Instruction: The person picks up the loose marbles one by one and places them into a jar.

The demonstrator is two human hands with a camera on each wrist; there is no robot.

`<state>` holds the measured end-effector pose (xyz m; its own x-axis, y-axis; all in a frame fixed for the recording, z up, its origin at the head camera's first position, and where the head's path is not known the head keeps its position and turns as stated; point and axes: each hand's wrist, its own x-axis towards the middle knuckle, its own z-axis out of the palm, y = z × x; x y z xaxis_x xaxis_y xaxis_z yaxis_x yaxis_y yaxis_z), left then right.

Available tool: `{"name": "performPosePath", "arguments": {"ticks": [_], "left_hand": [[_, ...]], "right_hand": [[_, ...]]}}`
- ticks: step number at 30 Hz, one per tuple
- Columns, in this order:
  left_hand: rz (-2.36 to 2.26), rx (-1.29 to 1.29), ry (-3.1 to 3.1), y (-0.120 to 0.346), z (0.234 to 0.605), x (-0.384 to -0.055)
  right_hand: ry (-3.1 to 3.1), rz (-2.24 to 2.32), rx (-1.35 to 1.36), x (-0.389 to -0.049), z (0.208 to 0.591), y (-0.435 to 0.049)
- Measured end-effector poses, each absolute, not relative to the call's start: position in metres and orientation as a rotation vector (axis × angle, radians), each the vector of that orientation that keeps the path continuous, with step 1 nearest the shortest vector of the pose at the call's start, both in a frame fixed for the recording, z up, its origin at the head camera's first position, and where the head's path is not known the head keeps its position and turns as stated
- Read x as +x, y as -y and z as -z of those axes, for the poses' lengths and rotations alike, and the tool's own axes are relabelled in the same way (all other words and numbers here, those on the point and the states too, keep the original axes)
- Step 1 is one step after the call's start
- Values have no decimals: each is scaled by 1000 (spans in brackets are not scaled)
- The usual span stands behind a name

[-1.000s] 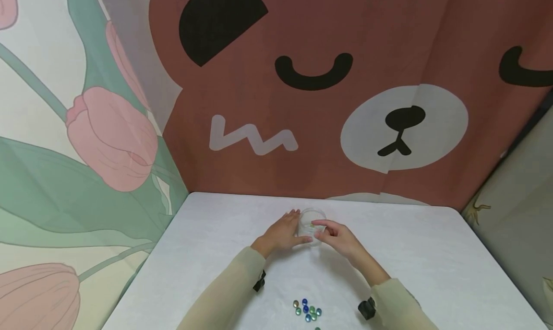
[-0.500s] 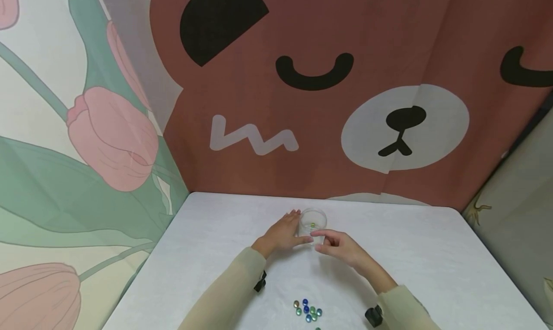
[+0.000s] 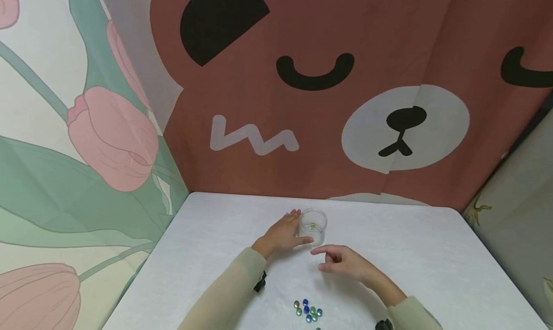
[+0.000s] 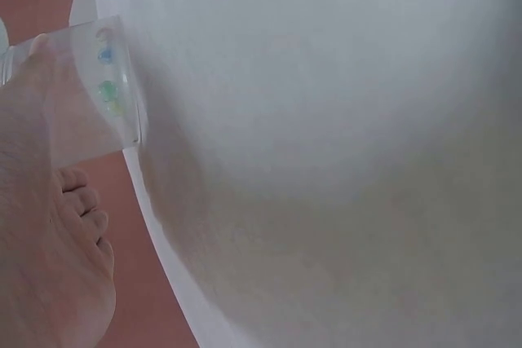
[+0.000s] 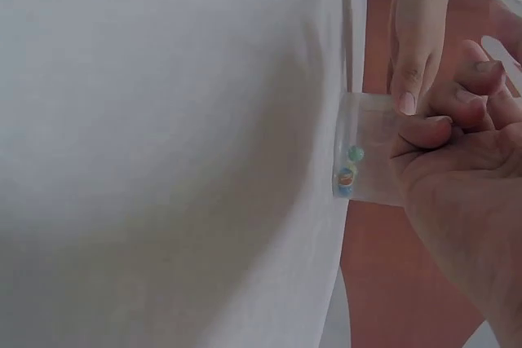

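A clear cylindrical container (image 3: 319, 235) stands upright near the table's far edge. My left hand (image 3: 282, 231) holds it from the left, thumb across its near side and fingers toward the back. Through its wall in the left wrist view, a green marble (image 4: 107, 90) and a blue marble (image 4: 105, 55) show at the bottom, among others. My right hand (image 3: 347, 263) hovers in front of the container, index finger extended and the other fingers loosely bent; nothing shows in its grasp. Closer to me lies a loose cluster of glass marbles (image 3: 306, 309), blue, green and amber.
White cloth covers the table (image 3: 224, 224). Behind it hangs a brown bear-print curtain (image 3: 259, 176), with a tulip-print curtain (image 3: 116, 215) on the left. One green marble (image 3: 318, 328) sits apart at the bottom of the head view.
My right hand has drawn back from over the container's mouth toward me and slightly right. The left hand and the container have kept their place.
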<state>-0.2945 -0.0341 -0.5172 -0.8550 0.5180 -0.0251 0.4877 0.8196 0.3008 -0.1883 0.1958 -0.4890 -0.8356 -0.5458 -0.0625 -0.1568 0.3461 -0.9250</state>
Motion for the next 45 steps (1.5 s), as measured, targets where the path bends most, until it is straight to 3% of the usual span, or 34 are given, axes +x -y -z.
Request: {"name": "performPosePath", "arguments": {"ticks": [15,33,45], "left_hand": [[-323,814,-2946,32,517,-293],[-309,815,-2949,30,521,-293],[-277,824,-2953,31,520,-293]], "right_hand": [[-2156,1450,-791,-177,503,-206],[-2110,1315,-769,-163,510,-208],[-2160,1175,-937,-160,516,-200]]}}
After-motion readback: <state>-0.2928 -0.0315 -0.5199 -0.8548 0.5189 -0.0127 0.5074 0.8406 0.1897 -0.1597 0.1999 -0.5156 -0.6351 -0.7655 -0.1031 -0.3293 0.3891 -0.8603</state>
